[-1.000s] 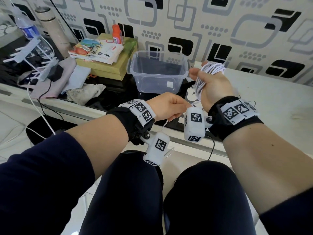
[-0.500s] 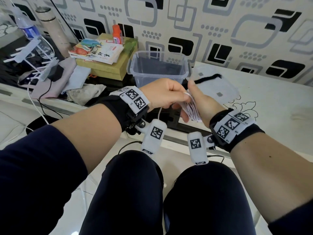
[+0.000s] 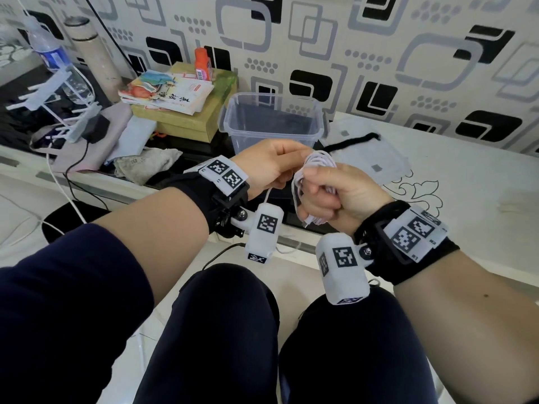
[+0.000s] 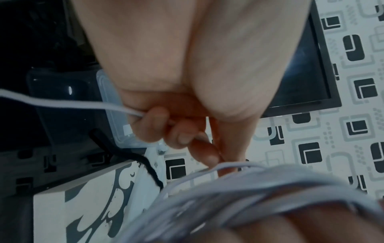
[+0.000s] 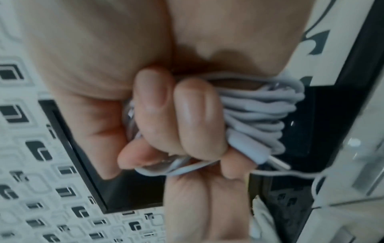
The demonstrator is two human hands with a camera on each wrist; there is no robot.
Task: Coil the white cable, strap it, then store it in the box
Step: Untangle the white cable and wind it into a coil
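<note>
The white cable (image 3: 318, 160) is wound in several loops round my right hand (image 3: 332, 193), whose fingers curl over the bundle (image 5: 255, 111); a white plug (image 5: 249, 149) sticks out beside them. My left hand (image 3: 271, 164) pinches a loose strand of the cable (image 4: 68, 103) right beside the coil (image 4: 239, 185). Both hands are held above my knees, in front of the table edge. Behind them the clear plastic box (image 3: 274, 121) stands open. A black strap (image 3: 353, 139) lies on the box's clear lid (image 3: 379, 158) on the white tabletop.
A yellow-green carton (image 3: 189, 118) with booklets and an orange bottle (image 3: 203, 64) sits left of the box. Cloths (image 3: 145, 164), a white rack (image 3: 49, 94), a water bottle (image 3: 46, 51) and a flask (image 3: 93, 53) crowd the far left. White tabletop (image 3: 452, 185) stretches to the right.
My right hand came down from near the box to in front of the table edge and turned fist-like round the coil. The left hand rose to meet it, still feeding the strand.
</note>
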